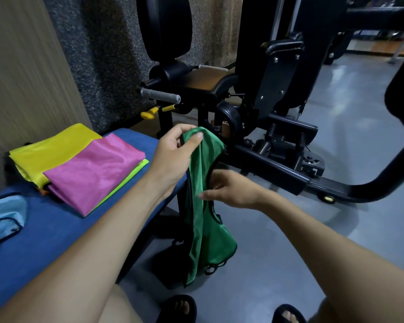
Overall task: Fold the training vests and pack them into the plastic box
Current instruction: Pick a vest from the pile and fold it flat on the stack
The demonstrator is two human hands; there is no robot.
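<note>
1. The left hand [173, 150] pinches the top of a green vest [203, 206], which hangs over the grey floor [336, 229] beside the blue bench [56, 241].
2. The right hand [229, 190] grasps the vest's middle, seemingly between fingers and thumb; motion blur obscures them.
3. A pink vest [96, 169], yellow vest [49, 150] and lime vest [126, 180] lie folded in a pile on the bench.

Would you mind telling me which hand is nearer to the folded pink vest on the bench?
Left. The left hand grips the green vest just beside the pink vest; the right hand is farther off, beyond the bench edge.
</note>
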